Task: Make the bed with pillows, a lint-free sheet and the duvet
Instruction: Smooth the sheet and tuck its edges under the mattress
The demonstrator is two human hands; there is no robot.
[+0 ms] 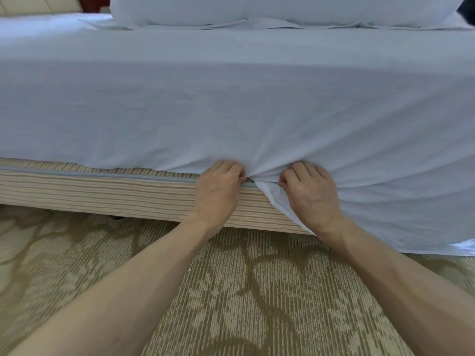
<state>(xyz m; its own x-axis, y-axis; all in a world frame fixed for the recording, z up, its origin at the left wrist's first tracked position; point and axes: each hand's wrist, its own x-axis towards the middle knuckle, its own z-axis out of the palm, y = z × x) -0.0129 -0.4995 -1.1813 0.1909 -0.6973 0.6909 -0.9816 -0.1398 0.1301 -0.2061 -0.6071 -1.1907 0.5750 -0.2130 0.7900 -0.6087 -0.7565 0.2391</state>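
A white sheet (231, 98) covers the mattress and drapes over its near side. Left of my hands its edge is tucked in above the striped bed base (102, 191); right of them it hangs loose down to the floor. My left hand (218, 191) and my right hand (311, 194) sit side by side at the mattress's lower edge, fingers curled into the sheet's fabric, which bunches between them. A white pillow (282, 9) lies at the far side of the bed.
Patterned beige carpet (231, 291) lies under my arms in front of the bed. A padded headboard (38, 3) shows at the top left corner. A dark object (469, 9) sits at the top right edge.
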